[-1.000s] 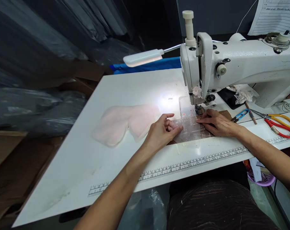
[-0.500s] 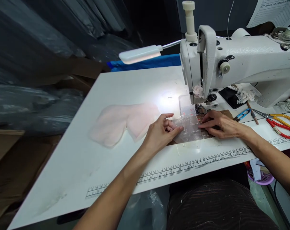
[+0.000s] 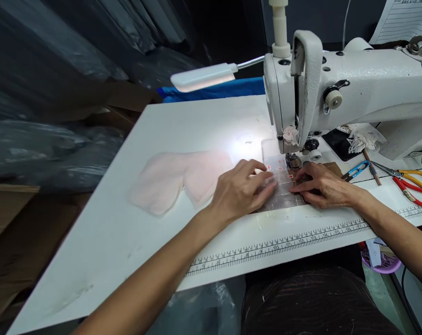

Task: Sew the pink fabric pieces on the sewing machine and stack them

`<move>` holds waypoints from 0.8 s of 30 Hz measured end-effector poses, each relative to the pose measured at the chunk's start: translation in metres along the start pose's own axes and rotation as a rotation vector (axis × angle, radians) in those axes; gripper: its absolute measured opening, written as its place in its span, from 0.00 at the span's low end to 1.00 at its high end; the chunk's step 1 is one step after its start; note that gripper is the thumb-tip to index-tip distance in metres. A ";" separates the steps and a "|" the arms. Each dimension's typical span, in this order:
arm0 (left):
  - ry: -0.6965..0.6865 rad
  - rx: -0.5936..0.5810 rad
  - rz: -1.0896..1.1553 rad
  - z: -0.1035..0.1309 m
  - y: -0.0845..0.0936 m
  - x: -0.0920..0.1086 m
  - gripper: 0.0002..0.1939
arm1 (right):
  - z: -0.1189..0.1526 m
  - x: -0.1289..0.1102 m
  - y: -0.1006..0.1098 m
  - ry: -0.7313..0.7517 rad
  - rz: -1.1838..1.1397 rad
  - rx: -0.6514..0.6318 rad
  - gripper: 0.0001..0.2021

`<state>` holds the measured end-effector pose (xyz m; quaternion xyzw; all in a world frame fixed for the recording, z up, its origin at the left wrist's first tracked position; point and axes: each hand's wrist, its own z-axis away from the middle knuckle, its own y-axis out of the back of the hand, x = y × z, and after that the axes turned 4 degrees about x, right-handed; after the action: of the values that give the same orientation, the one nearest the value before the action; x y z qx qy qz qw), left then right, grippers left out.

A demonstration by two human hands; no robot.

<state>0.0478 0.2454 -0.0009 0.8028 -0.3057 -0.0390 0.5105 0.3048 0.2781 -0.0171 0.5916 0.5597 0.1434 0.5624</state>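
A small piece of sheer, whitish fabric [image 3: 280,197] with tiny red-pink marks lies flat under the presser foot [image 3: 289,160] of a white sewing machine [image 3: 279,100]. Over the fabric's left part is my left hand [image 3: 244,190], fingers stretched and slightly apart, the tips on or just above it. On the right side, close to the presser foot, my right hand [image 3: 320,186] has thumb and fingertips at the fabric's edge, seemingly gripping it. Its curled fingers are partly hidden. Left of my hands, a pale pink fabric piece [image 3: 162,181] rests on the white table [image 3: 102,242].
Right of the machine bed lie a blue thread snip [image 3: 356,171], red-and-yellow-handled scissors [image 3: 411,184] and white lace [image 3: 362,141]. A lamp [image 3: 204,77] shines from behind. A printed ruler [image 3: 267,250] runs along the front edge; a purple basket [image 3: 385,265] stands below.
My left hand has shifted a little right and turned palm-down, its loosely curled fingers now reaching over the fabric. My right hand stays near the presser foot. The view has shifted slightly.
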 end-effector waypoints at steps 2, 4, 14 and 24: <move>-0.235 -0.097 -0.007 -0.010 -0.007 -0.003 0.15 | 0.000 0.000 -0.001 0.009 -0.004 0.025 0.16; -0.363 -0.163 -0.026 -0.017 -0.014 -0.006 0.17 | 0.000 0.000 -0.002 0.014 0.003 0.042 0.16; -0.364 -0.234 -0.190 -0.032 -0.026 -0.018 0.22 | 0.002 0.007 -0.012 -0.030 0.040 0.159 0.16; -0.292 -0.193 -0.020 -0.026 -0.025 -0.024 0.24 | 0.002 0.004 -0.012 -0.049 0.079 0.144 0.17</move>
<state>0.0491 0.2864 -0.0154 0.7387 -0.3637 -0.1895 0.5350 0.3012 0.2773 -0.0294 0.6555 0.5307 0.1105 0.5258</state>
